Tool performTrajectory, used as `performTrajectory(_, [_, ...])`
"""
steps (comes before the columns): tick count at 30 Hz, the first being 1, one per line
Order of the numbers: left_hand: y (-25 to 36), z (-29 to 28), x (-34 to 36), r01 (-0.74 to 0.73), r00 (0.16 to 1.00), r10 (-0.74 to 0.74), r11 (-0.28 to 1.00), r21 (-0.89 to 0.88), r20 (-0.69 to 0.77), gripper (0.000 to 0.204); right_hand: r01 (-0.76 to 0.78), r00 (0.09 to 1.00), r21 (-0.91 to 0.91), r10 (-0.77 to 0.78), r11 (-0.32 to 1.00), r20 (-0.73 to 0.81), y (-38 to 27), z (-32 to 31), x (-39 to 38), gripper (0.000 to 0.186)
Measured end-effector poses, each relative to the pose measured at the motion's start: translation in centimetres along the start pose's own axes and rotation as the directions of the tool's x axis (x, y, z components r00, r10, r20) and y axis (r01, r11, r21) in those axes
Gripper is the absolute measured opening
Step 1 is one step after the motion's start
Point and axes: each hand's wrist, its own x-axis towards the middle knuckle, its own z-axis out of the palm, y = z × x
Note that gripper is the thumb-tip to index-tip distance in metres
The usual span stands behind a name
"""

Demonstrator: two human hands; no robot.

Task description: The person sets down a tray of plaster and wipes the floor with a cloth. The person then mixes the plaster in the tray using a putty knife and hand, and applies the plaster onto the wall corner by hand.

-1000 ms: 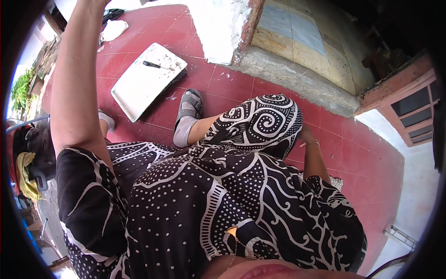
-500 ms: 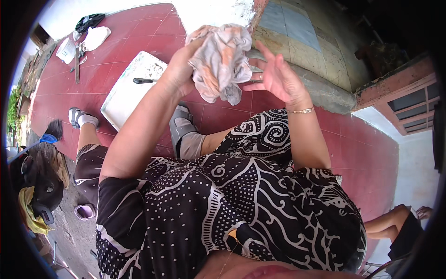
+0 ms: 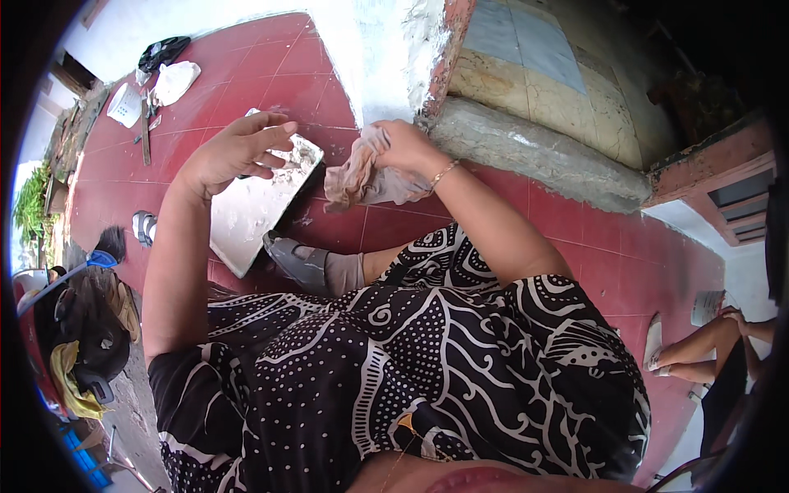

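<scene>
My right hand [image 3: 404, 152] grips a crumpled, pinkish-grey cloth [image 3: 359, 174], its loose folds hanging down over the red tiles. The hand is close to the bottom of a white pillar [image 3: 386, 86]; whether the cloth touches the pillar I cannot tell. My left hand [image 3: 233, 154] is empty, fingers apart and curved, above a white rectangular tray [image 3: 238, 220]. Whitish paste is smeared over the tray's far part. A small dark bit shows beneath my left fingers, mostly hidden.
A rough concrete step [image 3: 534, 156] runs right from the pillar. My grey sandal [image 3: 300, 261] is beside the tray. A white bucket [image 3: 125, 105] and a white bag [image 3: 175, 82] stand far left. A blue broom [image 3: 100, 260] lies left. Another person's legs [image 3: 699, 349] are at right.
The cloth has passed from my left hand to my right and moved lower, beside the pillar. My left hand has let go and shifted left over the tray.
</scene>
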Motion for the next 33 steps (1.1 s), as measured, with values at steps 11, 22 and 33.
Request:
performTrajectory(11, [8.4, 8.2, -4.5, -0.075, 0.885, 0.013, 0.991, -0.114, -0.466, 0.048, -0.069, 0.990, -0.453, 0.117, 0.889, 0.080, 22.9, -3.2, -0.6, 0.063])
performTrajectory(22, [9.5, 5.6, -6.2, 0.039, 0.749, 0.069, 0.988, 0.149, -0.658, 0.049, -0.252, 0.934, -0.420, 0.332, 0.872, 0.129, 24.4, -7.8, -3.0, 0.047])
performTrajectory(33, [4.2, -0.5, -1.9, -0.042, 0.845, -0.082, 0.975, -0.218, -0.529, 0.046, -0.215, 0.974, -0.323, 0.228, 0.922, 0.003, 18.4, -8.3, -1.9, 0.067])
